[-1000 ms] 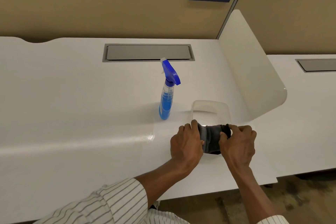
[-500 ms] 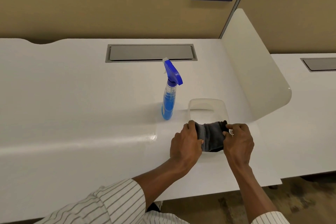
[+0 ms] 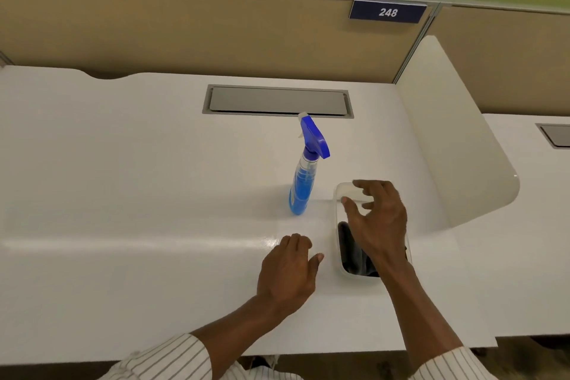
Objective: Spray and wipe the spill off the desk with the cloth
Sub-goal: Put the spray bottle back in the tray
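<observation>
Cloth [image 3: 354,251] in tray [image 3: 338,194] under right hand [image 3: 381,219]

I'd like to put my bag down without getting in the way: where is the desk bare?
Left of the spray bottle the desk is bare, up to the cable hatch. It is crowded between bottle and divider: tray, cloth, both hands.

Upright blue spray bottle [image 3: 303,182] on white desk [image 3: 123,194]; dark cloth [image 3: 354,251] bunched in clear tray [image 3: 339,268].
</observation>
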A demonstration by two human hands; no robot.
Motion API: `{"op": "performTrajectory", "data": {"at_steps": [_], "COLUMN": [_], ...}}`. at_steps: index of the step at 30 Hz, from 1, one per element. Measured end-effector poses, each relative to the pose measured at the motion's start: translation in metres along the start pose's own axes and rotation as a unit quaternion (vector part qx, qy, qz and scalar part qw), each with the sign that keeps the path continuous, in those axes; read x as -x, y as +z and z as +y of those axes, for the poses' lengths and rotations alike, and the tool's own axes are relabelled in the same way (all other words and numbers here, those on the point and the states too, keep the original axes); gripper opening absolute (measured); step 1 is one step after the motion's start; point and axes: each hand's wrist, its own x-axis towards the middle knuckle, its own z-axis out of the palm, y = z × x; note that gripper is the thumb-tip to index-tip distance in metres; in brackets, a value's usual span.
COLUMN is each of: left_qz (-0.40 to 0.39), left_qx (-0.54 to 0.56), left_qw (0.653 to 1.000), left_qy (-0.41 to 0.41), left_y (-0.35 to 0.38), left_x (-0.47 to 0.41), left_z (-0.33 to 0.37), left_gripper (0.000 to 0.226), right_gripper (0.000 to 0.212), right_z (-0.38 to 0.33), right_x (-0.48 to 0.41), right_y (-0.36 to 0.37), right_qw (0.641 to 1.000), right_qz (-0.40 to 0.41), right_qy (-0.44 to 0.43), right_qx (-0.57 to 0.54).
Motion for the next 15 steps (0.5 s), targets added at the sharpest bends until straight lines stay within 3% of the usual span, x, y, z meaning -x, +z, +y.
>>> {"op": "performTrajectory", "data": {"at_steps": [6,10,15], "left_qz": [-0.152,-0.123,-0.106], "left_qx": [-0.078,-0.153,-0.161], "left_qw": [0.983,0.977,0.976], "left_qy": [0.067,0.088,0.106], "left_y": [0.025,0.034,0.032], "left_x": [0.032,0.044,0.043], "left_z": [-0.040,-0.050,-0.056], "left_gripper": [0.078,0.079,0.076], "right_gripper": [0.075,0.085,0.071], "right_z": [-0.030,-0.038,-0.040], "right_x": [-0.029,-0.035,-0.045], "right_y": [0.037,0.054,0.065], "right_qw": [0.989,0.987,0.990], "right_qz": [-0.130,-0.144,-0.116], "right_qy": [0.010,0.016,0.016], "right_qx": [-0.074,-0.071,-0.077]}}
